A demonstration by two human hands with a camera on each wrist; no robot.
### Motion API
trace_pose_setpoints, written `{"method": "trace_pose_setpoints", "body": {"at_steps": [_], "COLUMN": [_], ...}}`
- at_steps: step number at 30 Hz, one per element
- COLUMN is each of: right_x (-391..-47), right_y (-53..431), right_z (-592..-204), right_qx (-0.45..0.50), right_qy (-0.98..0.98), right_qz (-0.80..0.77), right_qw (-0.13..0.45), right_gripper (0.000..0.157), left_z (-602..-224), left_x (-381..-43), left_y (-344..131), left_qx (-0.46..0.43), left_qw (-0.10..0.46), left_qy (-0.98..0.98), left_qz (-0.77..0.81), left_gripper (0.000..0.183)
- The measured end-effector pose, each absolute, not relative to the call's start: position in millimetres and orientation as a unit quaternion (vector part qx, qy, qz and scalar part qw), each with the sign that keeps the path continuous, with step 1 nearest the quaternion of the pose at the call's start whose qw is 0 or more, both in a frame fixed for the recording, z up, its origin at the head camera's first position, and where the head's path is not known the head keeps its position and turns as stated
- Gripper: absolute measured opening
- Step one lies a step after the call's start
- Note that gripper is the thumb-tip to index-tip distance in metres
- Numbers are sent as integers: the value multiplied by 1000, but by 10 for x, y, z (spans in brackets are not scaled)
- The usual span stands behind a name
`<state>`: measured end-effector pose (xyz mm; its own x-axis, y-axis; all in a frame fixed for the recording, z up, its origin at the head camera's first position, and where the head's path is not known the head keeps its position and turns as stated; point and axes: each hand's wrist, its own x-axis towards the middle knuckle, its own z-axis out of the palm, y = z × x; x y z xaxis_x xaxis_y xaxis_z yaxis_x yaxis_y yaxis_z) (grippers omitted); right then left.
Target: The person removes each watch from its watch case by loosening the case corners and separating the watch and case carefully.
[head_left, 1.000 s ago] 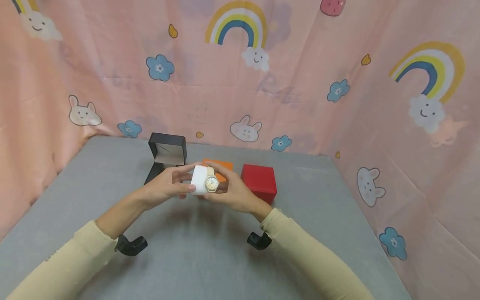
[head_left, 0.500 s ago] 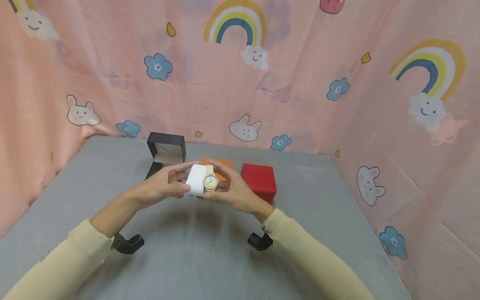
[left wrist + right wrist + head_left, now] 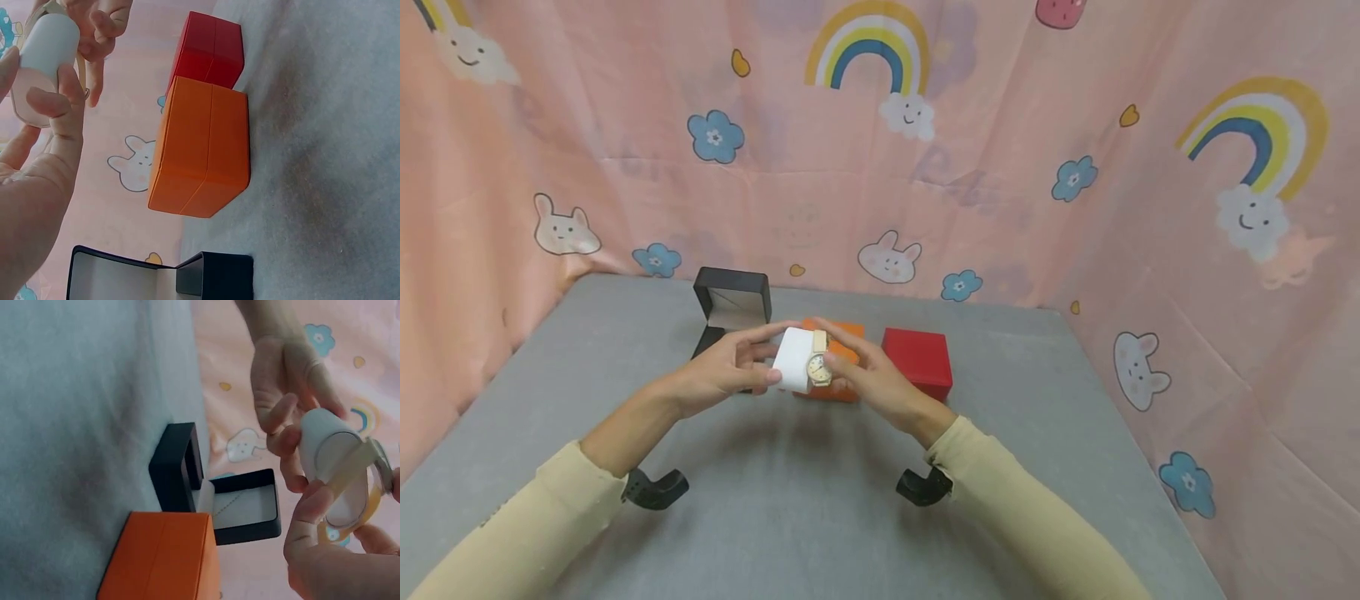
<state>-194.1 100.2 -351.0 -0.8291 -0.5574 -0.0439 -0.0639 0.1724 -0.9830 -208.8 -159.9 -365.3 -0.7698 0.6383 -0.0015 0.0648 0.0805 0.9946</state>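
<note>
In the head view, a white watch cushion [image 3: 792,360] is held up over the table, with a cream-strapped wristwatch [image 3: 819,370] at its right end. My left hand [image 3: 718,377] grips the cushion between thumb and fingers. My right hand [image 3: 891,387] pinches the watch, its thumb beside the dial and its forefinger over the top. The right wrist view shows the strap [image 3: 350,467] as a loop at the cushion's flat end, standing partly away from it. Seen from the left wrist, the cushion [image 3: 50,47] lies between both hands.
Behind the hands stand an orange box [image 3: 206,150] and a red box [image 3: 917,354], both with closed lids. A black box [image 3: 733,307] with its lid raised and a pale lining is at the left. A patterned pink cloth [image 3: 1000,183] hangs around the grey table [image 3: 805,517].
Both hands moved slightly left with the cushion, the left hand a little more. The right thumb has risen from below the watch to beside its dial.
</note>
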Motion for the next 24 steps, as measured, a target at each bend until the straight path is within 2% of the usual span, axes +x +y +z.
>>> {"method": "trace_pose_setpoints", "body": {"at_steps": [5,8,15,24], "right_x": [-1967,-1982,-1995,-1991], "right_y": [1073,1113,1143,1145], "right_z": [-3505,-3507,-3543,-3546], "right_qx": [-182,-175,-193,-181], "right_qy": [713,715,743,731], "right_qz": [-624,-617,-587,-622], "right_qw": [262,279,258,216], "right_gripper": [56,58,63,59], "left_z": [-3652,-3665,-3722,-3734], "left_x": [-2086,-2090,-2095,-2110], "left_y": [-1600,-1586,-1563,-1581], "left_qx": [254,257,254,238], "left_qw": [225,227,226,226], "left_qy": [701,702,710,687], "left_qz": [627,624,617,648], "left_gripper": [76,75,76,75]}}
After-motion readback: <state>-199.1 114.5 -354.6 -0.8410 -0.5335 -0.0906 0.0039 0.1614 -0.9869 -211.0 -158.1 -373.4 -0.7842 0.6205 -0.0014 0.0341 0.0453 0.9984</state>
